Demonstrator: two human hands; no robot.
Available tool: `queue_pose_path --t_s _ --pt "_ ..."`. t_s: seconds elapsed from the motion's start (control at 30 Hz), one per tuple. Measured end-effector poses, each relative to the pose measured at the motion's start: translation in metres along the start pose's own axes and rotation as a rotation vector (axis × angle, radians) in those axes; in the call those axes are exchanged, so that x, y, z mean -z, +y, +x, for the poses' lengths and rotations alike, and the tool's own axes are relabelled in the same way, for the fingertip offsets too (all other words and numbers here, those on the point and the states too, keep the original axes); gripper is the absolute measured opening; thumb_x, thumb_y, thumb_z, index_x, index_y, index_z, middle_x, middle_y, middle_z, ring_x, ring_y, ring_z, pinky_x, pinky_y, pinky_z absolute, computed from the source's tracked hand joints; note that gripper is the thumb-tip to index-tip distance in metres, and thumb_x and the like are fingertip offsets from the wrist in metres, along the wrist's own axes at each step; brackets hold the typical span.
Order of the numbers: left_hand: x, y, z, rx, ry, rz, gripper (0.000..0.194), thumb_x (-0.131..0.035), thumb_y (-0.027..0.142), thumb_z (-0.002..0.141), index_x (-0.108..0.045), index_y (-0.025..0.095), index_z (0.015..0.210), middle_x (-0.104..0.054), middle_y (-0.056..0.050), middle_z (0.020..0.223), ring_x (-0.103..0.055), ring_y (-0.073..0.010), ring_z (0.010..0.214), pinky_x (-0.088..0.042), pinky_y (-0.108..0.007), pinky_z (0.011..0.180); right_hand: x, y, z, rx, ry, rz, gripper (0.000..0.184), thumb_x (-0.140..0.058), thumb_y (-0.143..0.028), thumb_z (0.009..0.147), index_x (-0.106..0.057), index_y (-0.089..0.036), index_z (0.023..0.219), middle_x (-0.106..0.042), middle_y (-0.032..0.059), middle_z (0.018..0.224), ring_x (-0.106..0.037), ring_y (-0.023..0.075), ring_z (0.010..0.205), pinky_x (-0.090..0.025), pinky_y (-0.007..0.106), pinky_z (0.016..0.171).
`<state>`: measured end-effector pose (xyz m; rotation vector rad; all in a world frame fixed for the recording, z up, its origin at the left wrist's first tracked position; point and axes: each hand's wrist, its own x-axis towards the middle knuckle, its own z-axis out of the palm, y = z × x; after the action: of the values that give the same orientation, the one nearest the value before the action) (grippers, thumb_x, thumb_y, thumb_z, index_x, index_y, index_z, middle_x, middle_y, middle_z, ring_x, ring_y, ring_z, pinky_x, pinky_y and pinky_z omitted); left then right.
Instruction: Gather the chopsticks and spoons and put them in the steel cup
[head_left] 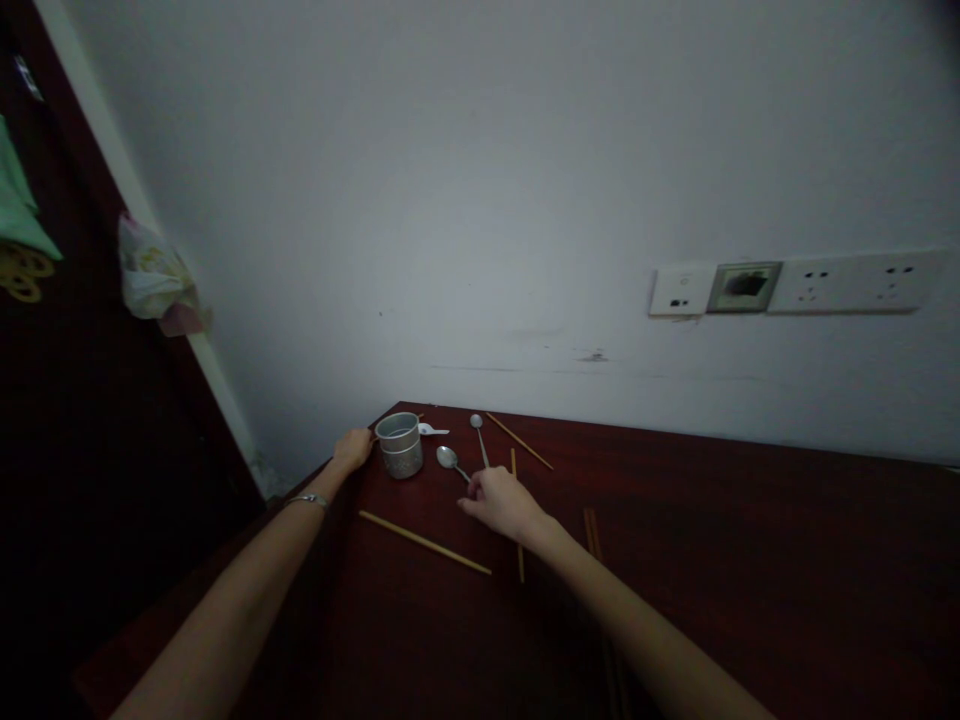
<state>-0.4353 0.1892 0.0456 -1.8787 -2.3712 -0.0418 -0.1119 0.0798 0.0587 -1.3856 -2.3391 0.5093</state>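
Note:
My right hand (501, 500) is closed at the handle end of a metal spoon (448, 458), its bowl pointing up and left. A longer thin-handled spoon (477, 422) lies just beyond, its handle reaching to the same hand's knuckles. To the left, my left hand (354, 449) is beside a silver metal cup (401, 448), fingers curled; what they hold is hidden. Behind the cup lies a white spoon (431, 430), partly covered, and a thin stick tip (421, 416) shows there too. One light chopstick (517, 560) passes under my right hand.
On the dark red table (750, 540) lie a chopstick (424, 542) in front, another chopstick (520, 441) at the back, and darker chopsticks (592, 535) partly under my right forearm. A wall with sockets (810, 285) stands behind. A plastic bag (154, 270) hangs at left.

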Motion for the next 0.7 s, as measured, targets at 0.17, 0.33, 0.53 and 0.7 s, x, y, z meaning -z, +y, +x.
queue_pose_path --t_s 0.17,0.33,0.53,0.7 --pt "-0.002 0.003 -0.001 0.029 0.025 0.011 0.034 -0.034 0.033 0.086 -0.058 0.016 0.103 -0.06 -0.016 0.105 -0.056 -0.0243 0.097 -0.043 -0.032 0.077 -0.012 -0.027 -0.003 0.259 -0.119 -0.02 0.037 -0.054 -0.049 0.07 -0.067 -0.017 0.084 -0.066 0.0073 0.084 -0.061 0.0172 0.076 -0.043 0.023 0.063" --pt "-0.005 0.005 -0.001 0.042 0.038 0.015 0.034 -0.031 0.028 0.086 -0.059 0.014 0.101 -0.059 -0.017 0.106 -0.056 -0.0261 0.097 -0.044 -0.035 0.077 -0.027 -0.036 0.0 0.292 -0.132 -0.134 0.037 -0.055 -0.046 0.07 -0.066 -0.016 0.089 -0.063 0.0107 0.093 -0.061 0.02 0.08 -0.045 0.026 0.065" --pt "-0.005 0.006 -0.001 0.063 0.037 -0.003 0.032 -0.033 0.026 0.085 -0.059 0.014 0.099 -0.059 -0.017 0.107 -0.055 -0.0272 0.099 -0.044 -0.035 0.076 -0.036 -0.041 -0.001 0.367 -0.092 -0.207 0.025 -0.051 -0.032 0.075 -0.066 -0.017 0.087 -0.064 0.0096 0.091 -0.062 0.0215 0.079 -0.046 0.029 0.065" --pt "0.002 0.003 -0.012 0.08 0.03 -0.038 0.029 -0.038 0.028 0.083 -0.058 0.014 0.098 -0.06 -0.016 0.105 -0.056 -0.0256 0.097 -0.044 -0.032 0.075 -0.036 -0.049 -0.01 0.392 -0.053 -0.269 0.024 -0.043 -0.022 0.077 -0.065 -0.014 0.081 -0.064 0.0115 0.087 -0.062 0.0221 0.077 -0.046 0.028 0.06"
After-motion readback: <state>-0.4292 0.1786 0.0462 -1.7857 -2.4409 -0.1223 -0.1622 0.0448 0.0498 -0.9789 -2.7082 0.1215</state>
